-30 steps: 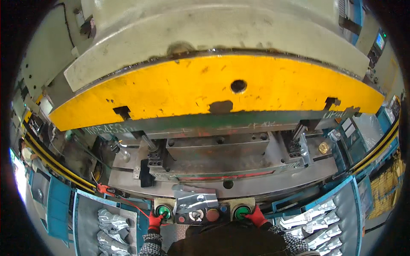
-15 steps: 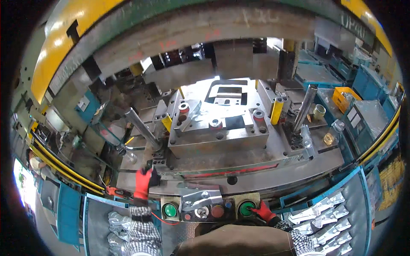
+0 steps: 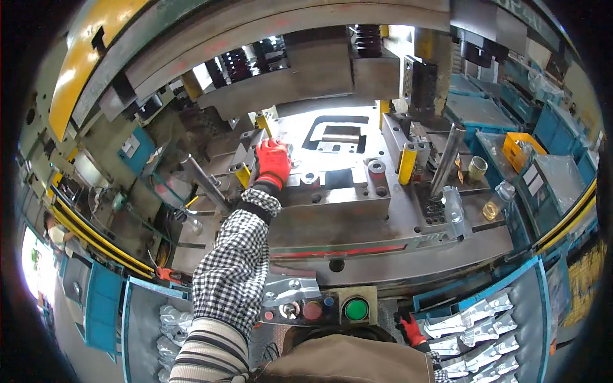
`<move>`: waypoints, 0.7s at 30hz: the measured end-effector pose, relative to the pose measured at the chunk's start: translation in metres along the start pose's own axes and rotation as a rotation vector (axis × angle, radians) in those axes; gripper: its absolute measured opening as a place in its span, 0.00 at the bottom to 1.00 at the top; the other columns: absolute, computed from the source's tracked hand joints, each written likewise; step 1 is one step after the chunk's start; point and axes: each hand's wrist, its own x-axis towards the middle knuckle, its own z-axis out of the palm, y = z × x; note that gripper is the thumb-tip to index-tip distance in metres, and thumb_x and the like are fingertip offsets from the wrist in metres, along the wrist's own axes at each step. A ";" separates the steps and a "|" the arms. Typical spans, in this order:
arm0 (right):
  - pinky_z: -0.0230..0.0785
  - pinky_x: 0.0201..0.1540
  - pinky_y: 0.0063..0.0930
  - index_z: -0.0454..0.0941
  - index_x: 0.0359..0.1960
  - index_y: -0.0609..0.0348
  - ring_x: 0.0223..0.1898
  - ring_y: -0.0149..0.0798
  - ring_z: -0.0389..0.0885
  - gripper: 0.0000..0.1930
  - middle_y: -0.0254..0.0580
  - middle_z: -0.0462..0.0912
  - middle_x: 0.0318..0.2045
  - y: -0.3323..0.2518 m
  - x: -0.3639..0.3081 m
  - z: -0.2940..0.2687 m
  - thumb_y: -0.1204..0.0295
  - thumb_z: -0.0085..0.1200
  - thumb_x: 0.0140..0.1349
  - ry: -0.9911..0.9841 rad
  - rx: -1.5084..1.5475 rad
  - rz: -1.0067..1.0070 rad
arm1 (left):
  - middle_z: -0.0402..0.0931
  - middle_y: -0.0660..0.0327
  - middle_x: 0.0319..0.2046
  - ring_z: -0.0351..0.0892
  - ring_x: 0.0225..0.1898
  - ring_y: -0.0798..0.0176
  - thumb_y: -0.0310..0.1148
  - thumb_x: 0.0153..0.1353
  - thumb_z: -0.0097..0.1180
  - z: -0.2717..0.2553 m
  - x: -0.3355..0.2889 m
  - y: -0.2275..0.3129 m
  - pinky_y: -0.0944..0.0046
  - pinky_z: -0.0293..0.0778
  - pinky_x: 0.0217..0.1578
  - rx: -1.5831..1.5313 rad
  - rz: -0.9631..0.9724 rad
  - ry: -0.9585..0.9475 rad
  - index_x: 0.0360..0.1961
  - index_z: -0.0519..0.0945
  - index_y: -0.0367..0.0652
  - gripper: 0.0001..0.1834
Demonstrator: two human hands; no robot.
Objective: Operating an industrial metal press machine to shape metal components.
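Note:
My left hand (image 3: 273, 163), in a red glove, reaches over the left side of the lower press die (image 3: 338, 214). Its fingers are closed on a shiny stamped metal part, mostly hidden beneath the glove. My right hand (image 3: 412, 330), gloved in red with dark fingertips, is by the inner edge of the right-hand bin, holding nothing I can see, its fingers loosely apart. To its left is a green push button (image 3: 355, 309) on the control box. Another bent metal part (image 3: 290, 289) lies across that box. The upper die (image 3: 313, 80) hangs above my left hand.
Bins at left (image 3: 131, 319) and right (image 3: 539, 306) hold several metal parts. Steel guide posts (image 3: 448, 159) and yellow posts (image 3: 407, 164) rise around the die. A metal part (image 3: 453, 212) and a bottle (image 3: 499, 200) stand at right. Another person (image 3: 57, 233) is far left.
My left hand has moved from the die's front left corner up onto the metal part. My right hand has left the green button and moved right. The upper die looks higher.

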 end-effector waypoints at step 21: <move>0.66 0.61 0.44 0.70 0.65 0.64 0.61 0.54 0.74 0.35 0.58 0.77 0.58 -0.177 0.322 -0.281 0.52 0.64 0.64 0.628 -0.741 -0.386 | 0.82 0.53 0.51 0.82 0.47 0.58 0.19 0.62 0.51 -0.216 -0.258 -0.134 0.59 0.77 0.51 -0.868 -0.304 -0.171 0.59 0.77 0.37 0.23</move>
